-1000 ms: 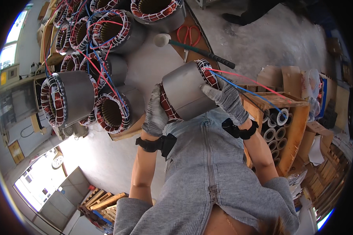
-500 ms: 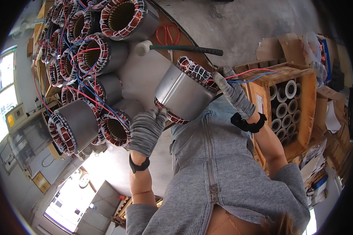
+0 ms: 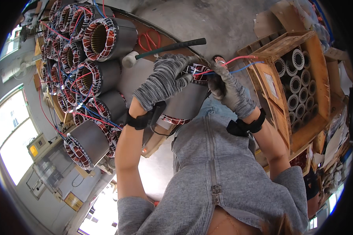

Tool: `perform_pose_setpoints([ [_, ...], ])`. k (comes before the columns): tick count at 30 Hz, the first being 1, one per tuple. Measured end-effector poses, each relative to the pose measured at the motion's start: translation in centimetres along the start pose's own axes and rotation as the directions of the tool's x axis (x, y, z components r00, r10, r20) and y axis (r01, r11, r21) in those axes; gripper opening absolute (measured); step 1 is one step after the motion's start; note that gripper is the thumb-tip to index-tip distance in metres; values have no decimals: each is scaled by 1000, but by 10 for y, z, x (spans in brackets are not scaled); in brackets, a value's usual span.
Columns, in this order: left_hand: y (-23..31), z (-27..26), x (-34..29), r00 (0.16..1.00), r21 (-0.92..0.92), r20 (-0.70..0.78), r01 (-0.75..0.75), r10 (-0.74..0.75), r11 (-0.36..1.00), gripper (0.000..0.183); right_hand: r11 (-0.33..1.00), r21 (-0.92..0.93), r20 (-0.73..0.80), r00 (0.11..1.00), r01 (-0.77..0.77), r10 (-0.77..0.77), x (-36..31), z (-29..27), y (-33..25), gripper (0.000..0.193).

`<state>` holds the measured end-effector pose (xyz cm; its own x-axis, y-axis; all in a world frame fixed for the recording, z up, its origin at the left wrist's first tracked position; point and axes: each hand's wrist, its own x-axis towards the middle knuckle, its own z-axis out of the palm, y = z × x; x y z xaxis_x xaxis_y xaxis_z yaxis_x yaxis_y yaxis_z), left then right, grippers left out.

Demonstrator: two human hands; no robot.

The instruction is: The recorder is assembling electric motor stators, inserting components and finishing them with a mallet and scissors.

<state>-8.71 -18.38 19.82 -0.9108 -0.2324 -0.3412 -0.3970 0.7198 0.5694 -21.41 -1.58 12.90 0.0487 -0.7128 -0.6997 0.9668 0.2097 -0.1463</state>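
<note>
A motor stator with a silver steel shell and white-laced copper windings stands on the table close to my body. My left hand, in a grey knit glove, reaches over its upper winding end, thumb and fingers gripping the rim. My right hand, gloved likewise, closes on the opposite side of that end, where red and blue lead wires come out toward the right. The palms hide part of the windings. Just beyond lies a mallet with a pale head and a dark green handle.
Several similar stators are stacked on the left with loose red and blue leads. Red-handled scissors lie behind the mallet. At right, a wooden crate holds ring-shaped slotted metal cores. Cardboard and plastic lie beyond.
My left hand has moved from the stator's lower end up to its upper winding end. My right hand stays beside the leads, its fingers now more curled. The view has shifted slightly.
</note>
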Motion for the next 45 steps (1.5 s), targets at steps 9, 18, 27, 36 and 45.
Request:
perform_pose_setpoints([
  [9,8,-10,41,906,-73,345,-236,247,969,37,874,-123,-28,878,471,-477,4,-11,11,14],
  [18,13,2,62,887,-453,458,176,58,874,30,616,-544,-7,731,570,-682,-23,14,19,23],
  [27,26,-4,66,888,-506,447,351,-109,788,25,308,-826,127,688,473,-714,2,-2,35,20],
  [36,11,3,67,963,-668,246,248,-106,702,35,705,-437,118,813,558,-570,0,30,22,19],
  [45,5,7,60,994,-490,-102,-93,49,867,38,841,-345,224,906,418,-359,17,27,-45,29],
])
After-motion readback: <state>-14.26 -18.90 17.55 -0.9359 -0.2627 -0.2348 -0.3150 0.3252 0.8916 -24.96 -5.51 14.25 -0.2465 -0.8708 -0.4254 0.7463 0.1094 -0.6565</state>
